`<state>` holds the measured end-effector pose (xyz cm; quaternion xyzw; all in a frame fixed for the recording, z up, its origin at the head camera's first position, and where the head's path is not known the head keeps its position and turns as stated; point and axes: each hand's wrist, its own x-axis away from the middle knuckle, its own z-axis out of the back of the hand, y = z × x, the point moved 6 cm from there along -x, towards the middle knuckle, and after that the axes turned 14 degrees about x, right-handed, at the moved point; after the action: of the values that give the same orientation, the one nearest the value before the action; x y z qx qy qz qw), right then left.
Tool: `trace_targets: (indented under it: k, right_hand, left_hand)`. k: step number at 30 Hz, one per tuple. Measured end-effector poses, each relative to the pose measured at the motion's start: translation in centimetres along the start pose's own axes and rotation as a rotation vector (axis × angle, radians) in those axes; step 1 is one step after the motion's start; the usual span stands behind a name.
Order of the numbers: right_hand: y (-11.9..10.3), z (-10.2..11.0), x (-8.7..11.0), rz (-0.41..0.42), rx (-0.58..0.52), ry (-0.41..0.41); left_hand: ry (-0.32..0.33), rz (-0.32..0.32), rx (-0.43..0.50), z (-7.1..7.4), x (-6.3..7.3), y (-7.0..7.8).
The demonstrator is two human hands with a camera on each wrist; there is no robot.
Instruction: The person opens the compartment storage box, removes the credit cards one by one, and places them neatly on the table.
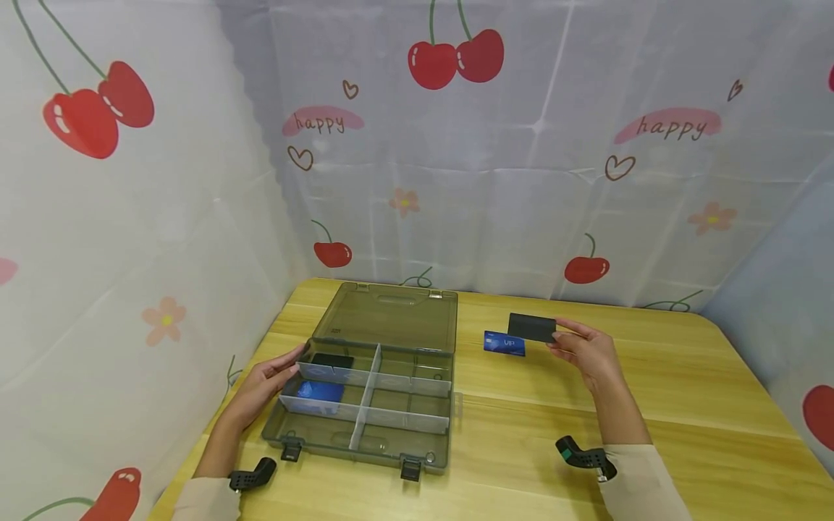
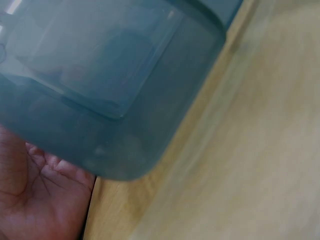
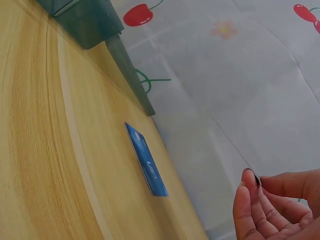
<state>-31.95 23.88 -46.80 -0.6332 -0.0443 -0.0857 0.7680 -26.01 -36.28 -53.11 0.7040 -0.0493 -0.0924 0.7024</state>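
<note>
My right hand [image 1: 589,354] pinches a black card [image 1: 531,327] at its right end, thumb on one face and fingers behind. In the right wrist view the card shows only as a thin dark edge at the fingertips [image 3: 254,177]. A blue VIP card [image 1: 504,344] lies on the table, just left of and below the black one in the head view. My left hand [image 1: 260,387] rests against the left side of a grey translucent compartment box [image 1: 404,463]. In the left wrist view the box wall [image 2: 130,145] hides part of its fingers.
The box lid [image 1: 394,315] lies folded back behind it. White dividers [image 1: 407,420] split the box. A black card [image 1: 332,359] sits in the back left compartment, a blue card [image 1: 321,392] in the middle left one. A cherry-print curtain [image 1: 482,217] surrounds the wooden table [image 1: 521,463].
</note>
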Motion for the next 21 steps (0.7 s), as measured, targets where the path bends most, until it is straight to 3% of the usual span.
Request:
trace_targets:
  k: [21]
  right_hand:
    - [1.5,1.2,-0.5,-0.015,0.004,0.016]
  left_hand:
    - [0.005,-0.009,-0.006,0.0,0.0,0.0]
